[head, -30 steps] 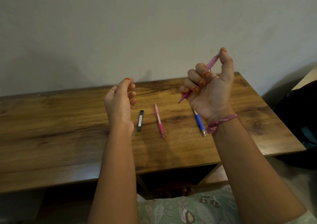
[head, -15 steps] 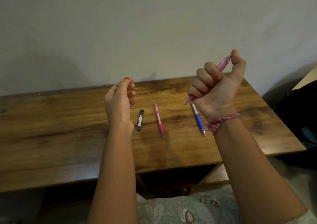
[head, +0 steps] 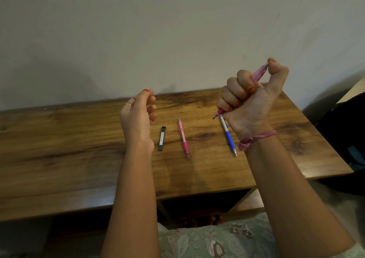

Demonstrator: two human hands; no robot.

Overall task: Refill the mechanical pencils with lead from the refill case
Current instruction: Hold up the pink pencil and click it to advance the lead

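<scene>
My right hand [head: 250, 107] is raised above the table's right side, closed in a fist around a translucent pink mechanical pencil [head: 259, 73]. Its tip points down-left and my thumb rests on its top end. My left hand [head: 138, 117] hovers left of centre with thumb and fingertips pinched together; nothing shows between them. On the wooden table [head: 69, 149] lie a black lead refill case [head: 162, 138], a pink mechanical pencil [head: 183, 138] and a blue-and-white mechanical pencil [head: 228, 137], the last partly hidden by my right wrist.
The table backs onto a plain wall. A dark bag [head: 347, 139] sits beyond the table's right edge. An open gap shows under the tabletop, and my floral-clothed lap [head: 213, 242] is at the bottom.
My right hand has shifted to the right with the pink pencil, and the thumb has curled down onto its top end. My left hand has stayed in place, pinched.
</scene>
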